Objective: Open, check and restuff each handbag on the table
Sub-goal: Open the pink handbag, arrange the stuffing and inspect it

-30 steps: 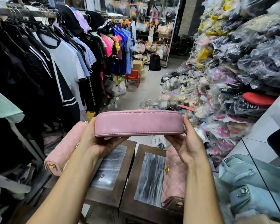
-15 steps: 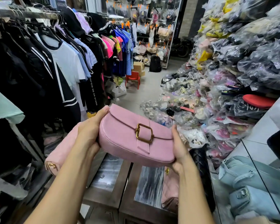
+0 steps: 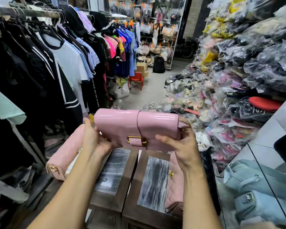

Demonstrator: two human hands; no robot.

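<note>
At the left, a quilted bag point(image 3: 64, 154) leans on the edge of the table point(image 3: 112, 172), waiting for its turn. The left hand point(image 3: 94, 139) grips the left end of the pink bag point(image 3: 135, 128). Its thumb stands up along the end, and the other fingers go under the bag, where I cannot see them. The bag is held in the air above the table, flap side up, probably so that the buckle point(image 3: 137, 141) can be reached for opening. The right hand point(image 3: 183, 144) holds the right end, with the thumb stretched toward the buckle and the fingers curled behind. A second quilted bag point(image 3: 175, 187) lies on the table at the right.

Half a second ago the front leaned to the camera with the buckle in the middle. Now the bag is rolled, and the buckle sits at the near edge.
</note>
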